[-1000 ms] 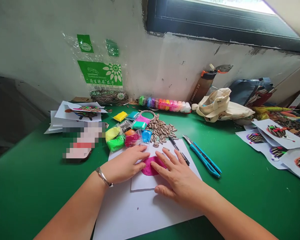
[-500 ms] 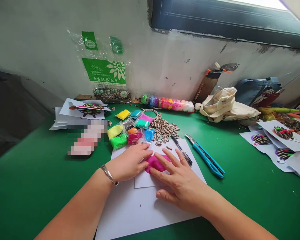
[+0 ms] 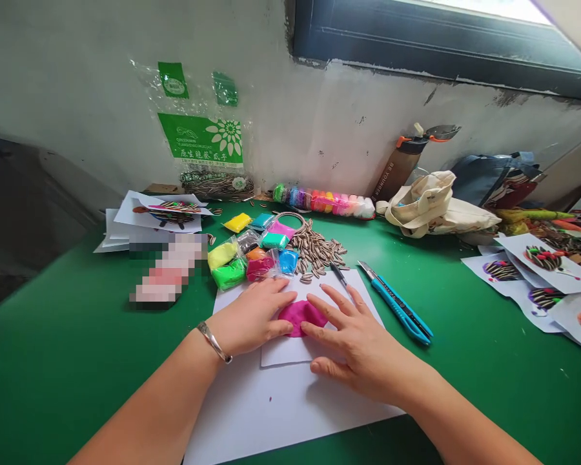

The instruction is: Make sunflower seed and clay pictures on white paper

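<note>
A flattened magenta patch of modelling clay (image 3: 297,318) lies on a small white paper (image 3: 290,353), which rests on a larger white sheet (image 3: 252,413). My left hand (image 3: 252,316), with a silver bangle at the wrist, is spread flat; its thumb and forefinger touch the clay's left edge. Fingers apart, my right hand (image 3: 353,342) has its fingertips on the right side of the clay. Neither hand grips anything. A black pen (image 3: 339,276) lies partly hidden behind my right hand. Right of the sheet is a blue utility knife (image 3: 399,307).
Beyond the paper are bagged coloured clays (image 3: 230,273), striped sunflower seeds (image 3: 319,248) and a roll of tape (image 3: 295,216). Finished seed pictures lie in a left stack (image 3: 159,210) and a right stack (image 3: 545,261). A seed bag (image 3: 203,142), bottle (image 3: 401,165) and cloth bag (image 3: 426,203) stand by the wall.
My right hand has shifted slightly right, uncovering more of the clay and hiding more of the pen. My left hand stays nearly in place.
</note>
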The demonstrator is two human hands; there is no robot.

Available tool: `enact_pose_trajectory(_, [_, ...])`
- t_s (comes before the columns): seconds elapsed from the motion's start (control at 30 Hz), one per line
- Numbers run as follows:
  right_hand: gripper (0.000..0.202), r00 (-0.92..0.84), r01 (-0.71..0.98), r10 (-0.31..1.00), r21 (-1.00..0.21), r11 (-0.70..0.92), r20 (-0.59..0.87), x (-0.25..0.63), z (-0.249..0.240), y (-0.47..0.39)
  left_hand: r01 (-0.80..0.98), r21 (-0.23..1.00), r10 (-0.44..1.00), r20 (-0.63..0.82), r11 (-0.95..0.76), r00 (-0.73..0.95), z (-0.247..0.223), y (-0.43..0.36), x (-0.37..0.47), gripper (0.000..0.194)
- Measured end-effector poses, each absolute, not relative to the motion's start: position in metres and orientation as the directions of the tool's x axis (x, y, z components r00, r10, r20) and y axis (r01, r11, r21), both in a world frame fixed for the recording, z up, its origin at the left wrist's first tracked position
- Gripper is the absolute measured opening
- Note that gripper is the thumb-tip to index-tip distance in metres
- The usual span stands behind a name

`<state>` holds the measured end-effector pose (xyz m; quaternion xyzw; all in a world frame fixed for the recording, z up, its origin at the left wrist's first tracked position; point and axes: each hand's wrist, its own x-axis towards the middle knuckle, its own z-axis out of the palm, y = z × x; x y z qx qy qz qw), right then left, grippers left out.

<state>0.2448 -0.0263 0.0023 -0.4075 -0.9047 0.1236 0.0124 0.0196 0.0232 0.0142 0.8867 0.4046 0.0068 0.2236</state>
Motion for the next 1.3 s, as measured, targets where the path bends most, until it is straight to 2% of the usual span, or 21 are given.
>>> enact_pose_trajectory(0.17, [0.048,-0.659,0.738,0.751,-0.227,0.635,-0.044,0.250,0.005,-0.027,0.725,0.394,0.734,-0.161,-0.565,0.660,0.012,0.023,0.022,0.028])
enact_pose_trajectory(0.4, [0.047,-0.661,0.728,0.749,-0.270,0.630,-0.037,0.254,0.006,-0.028,0.723,0.404,0.731,-0.169,-0.560,0.661,0.010,0.025,0.021,0.042])
enact_pose_trajectory(0.77, [0.045,-0.672,0.723,0.740,-0.249,0.645,-0.033,0.246,0.006,-0.029,0.719,0.410,0.738,-0.145,-0.562,0.659,0.005,0.026,0.020,0.042])
enact_pose_trajectory(0.97, [0.061,-0.659,0.740,0.752,-0.209,0.640,-0.029,0.246,0.002,-0.028,0.697,0.410,0.724,-0.115,-0.589,0.680,0.004,0.029,0.018,0.034])
enact_pose_trajectory(1.07, [0.059,-0.669,0.732,0.741,-0.217,0.646,-0.055,0.243,0.000,-0.027,0.684,0.415,0.714,-0.108,-0.600,0.692,0.004,0.032,0.017,0.032])
enact_pose_trajectory(1.3, [0.062,-0.633,0.761,0.774,-0.175,0.625,0.017,0.242,-0.008,-0.024,0.671,0.431,0.717,-0.077,-0.603,0.693,0.002,0.035,0.017,0.030])
